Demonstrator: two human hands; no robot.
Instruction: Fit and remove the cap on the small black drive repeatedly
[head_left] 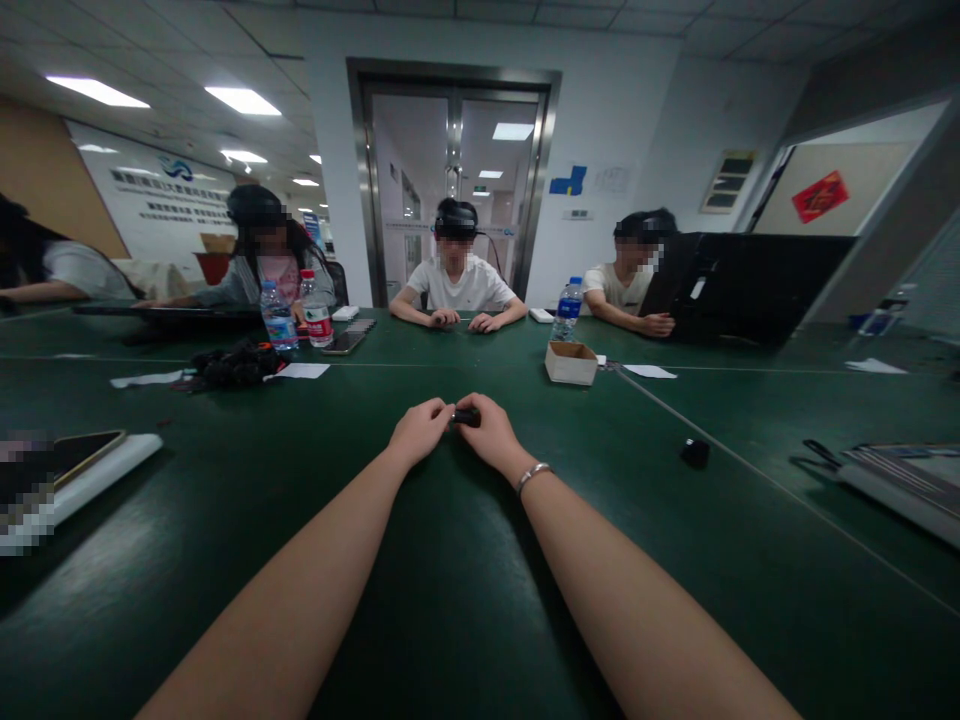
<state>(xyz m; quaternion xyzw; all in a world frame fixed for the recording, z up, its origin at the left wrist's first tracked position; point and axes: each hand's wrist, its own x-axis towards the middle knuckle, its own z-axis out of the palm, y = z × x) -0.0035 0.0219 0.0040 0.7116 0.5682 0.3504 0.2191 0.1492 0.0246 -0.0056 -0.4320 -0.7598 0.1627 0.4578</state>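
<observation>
Just above the green table (450, 540), my two hands meet in the middle of the head view. My right hand (487, 430), with a silver bracelet (534, 477) at its wrist, is closed around a small black cylinder (466, 416). The cylinder lies sideways and has a shiny band near its left end. At that end the fingers of my left hand (421, 432) are pinched together. My fingers hide part of the cylinder, so its exact kind does not show.
A small open box (571, 365) stands beyond my right hand. A small black object (696, 453) lies to the right. Bottles (279, 318) and a dark bundle (234, 364) are at the left. Across the table sits a person (457, 280); another is beside a large black panel (750, 285).
</observation>
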